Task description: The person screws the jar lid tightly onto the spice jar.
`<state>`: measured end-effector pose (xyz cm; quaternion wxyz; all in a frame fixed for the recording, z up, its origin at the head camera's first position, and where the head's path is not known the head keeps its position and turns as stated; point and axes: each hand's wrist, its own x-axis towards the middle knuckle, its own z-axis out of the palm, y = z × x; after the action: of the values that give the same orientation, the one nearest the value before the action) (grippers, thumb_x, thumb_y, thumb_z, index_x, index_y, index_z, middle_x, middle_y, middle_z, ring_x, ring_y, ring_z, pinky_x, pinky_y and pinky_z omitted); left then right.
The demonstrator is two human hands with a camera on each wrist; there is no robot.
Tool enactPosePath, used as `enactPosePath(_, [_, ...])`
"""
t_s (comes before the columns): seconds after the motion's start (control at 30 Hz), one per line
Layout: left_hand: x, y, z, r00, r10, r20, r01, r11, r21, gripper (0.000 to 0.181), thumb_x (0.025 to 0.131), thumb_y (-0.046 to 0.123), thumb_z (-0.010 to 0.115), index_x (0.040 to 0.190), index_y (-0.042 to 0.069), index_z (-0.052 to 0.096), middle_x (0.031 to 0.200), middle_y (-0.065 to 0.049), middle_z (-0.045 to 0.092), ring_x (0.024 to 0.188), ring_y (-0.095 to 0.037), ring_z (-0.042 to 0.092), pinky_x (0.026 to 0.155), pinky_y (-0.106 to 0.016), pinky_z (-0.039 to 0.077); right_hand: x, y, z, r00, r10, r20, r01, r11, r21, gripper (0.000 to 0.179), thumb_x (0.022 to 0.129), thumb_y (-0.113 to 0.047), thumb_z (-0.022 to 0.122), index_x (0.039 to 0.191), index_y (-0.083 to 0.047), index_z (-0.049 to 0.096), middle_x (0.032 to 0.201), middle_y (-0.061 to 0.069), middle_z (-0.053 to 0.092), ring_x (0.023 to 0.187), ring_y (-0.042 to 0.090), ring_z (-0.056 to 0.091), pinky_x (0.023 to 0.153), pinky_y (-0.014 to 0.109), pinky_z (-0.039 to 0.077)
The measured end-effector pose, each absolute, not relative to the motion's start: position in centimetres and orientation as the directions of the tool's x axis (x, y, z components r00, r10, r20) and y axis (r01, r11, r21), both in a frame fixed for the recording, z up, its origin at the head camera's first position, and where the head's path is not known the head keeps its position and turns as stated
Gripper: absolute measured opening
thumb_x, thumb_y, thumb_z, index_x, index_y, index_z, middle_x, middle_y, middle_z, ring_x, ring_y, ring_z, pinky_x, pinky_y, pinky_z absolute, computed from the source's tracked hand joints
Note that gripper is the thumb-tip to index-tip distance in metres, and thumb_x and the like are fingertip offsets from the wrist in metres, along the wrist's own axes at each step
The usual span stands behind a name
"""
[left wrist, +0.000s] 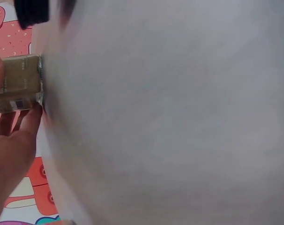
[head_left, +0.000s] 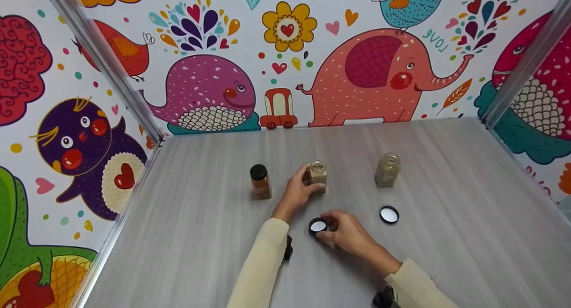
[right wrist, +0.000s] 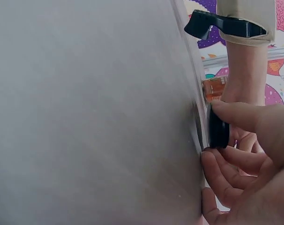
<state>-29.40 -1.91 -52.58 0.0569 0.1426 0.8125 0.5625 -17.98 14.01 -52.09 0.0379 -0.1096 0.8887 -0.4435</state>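
Note:
My left hand [head_left: 297,191] grips an uncapped glass spice jar [head_left: 318,174] that stands upright on the table. The jar holds a greenish-tan powder, and its open mouth faces up. In the left wrist view, fingers and thumb lie on opposite sides of the same jar [left wrist: 21,82]. Nearer to me, my right hand [head_left: 350,231] pinches a round black lid [head_left: 318,226] by its edge, white inside up. The right wrist view has this lid [right wrist: 218,126] edge-on between thumb and fingertips, close over the tabletop.
A capped jar of orange-brown powder [head_left: 261,183] stands left of my left hand. To the right is another uncapped jar of tan powder [head_left: 387,170], with a second black lid [head_left: 389,214] lying white side up before it. Cartoon-printed walls [head_left: 285,71] border the grey table [head_left: 187,236].

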Motion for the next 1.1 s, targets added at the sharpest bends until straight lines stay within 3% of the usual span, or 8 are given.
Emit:
enactPosePath(0.27, [-29.5, -2.0, -52.7, -0.956, 0.281, 0.085, 0.176, 0.319, 0.931, 0.059, 0.089, 0.019, 0.076, 0.142, 0.008, 0.050, 0.133, -0.016, 0.062, 0.127, -0.027, 0.059, 0.109, -0.042, 0.046, -17.9, 14.0, -52.4, -0.986, -0.152, 0.063, -0.137, 0.547, -0.826, 0.039, 0.077, -0.016, 0.086, 0.111, -0.005, 0.070, 0.102, 0.008, 0.072, 0.091, 0.020, 0.067, 0.078, 0.031, 0.052])
enactPosePath(0.47, [-29.4, -2.2, -52.7, -0.957, 0.281, 0.075, 0.168, 0.322, 0.932, 0.059, 0.090, 0.021, 0.076, 0.141, 0.010, 0.051, 0.134, -0.014, 0.062, 0.127, -0.026, 0.058, 0.109, -0.041, 0.046, -18.2, 14.1, -52.4, -0.995, -0.073, 0.067, -0.095, 0.506, -0.857, 0.042, 0.077, -0.010, 0.085, 0.114, -0.004, 0.068, 0.097, 0.009, 0.074, 0.088, 0.020, 0.067, 0.076, 0.026, 0.050])
enactPosePath(0.77, [-29.4, -1.9, -52.7, -0.954, 0.292, 0.068, 0.170, 0.340, 0.925, 0.059, 0.091, 0.024, 0.074, 0.143, 0.011, 0.049, 0.136, -0.012, 0.061, 0.128, -0.024, 0.057, 0.111, -0.040, 0.045, -18.6, 14.3, -52.0, -0.998, 0.051, 0.048, -0.024, 0.390, -0.921, 0.042, 0.080, -0.007, 0.083, 0.118, -0.003, 0.067, 0.117, 0.020, 0.072, 0.104, 0.031, 0.072, 0.082, 0.028, 0.056])
enactPosePath(0.97, [-29.4, -1.9, -52.7, -0.950, 0.301, 0.083, 0.190, 0.346, 0.919, 0.059, 0.092, 0.023, 0.073, 0.144, 0.010, 0.048, 0.135, -0.014, 0.061, 0.128, -0.026, 0.058, 0.110, -0.041, 0.046, -19.3, 14.3, -51.5, -0.989, 0.052, 0.137, -0.115, 0.310, -0.944, 0.043, 0.081, -0.004, 0.082, 0.121, 0.001, 0.066, 0.116, 0.018, 0.072, 0.112, 0.032, 0.067, 0.096, 0.046, 0.054])
enactPosePath(1.1, [-29.4, -2.1, -52.7, -0.950, 0.302, 0.083, 0.188, 0.336, 0.923, 0.060, 0.092, 0.023, 0.073, 0.145, 0.009, 0.047, 0.134, -0.016, 0.062, 0.127, -0.027, 0.059, 0.109, -0.041, 0.047, -19.6, 14.2, -51.0, -0.989, 0.038, 0.144, -0.126, 0.297, -0.947, 0.043, 0.083, -0.006, 0.081, 0.123, -0.002, 0.066, 0.118, 0.014, 0.070, 0.114, 0.029, 0.064, 0.097, 0.048, 0.052])
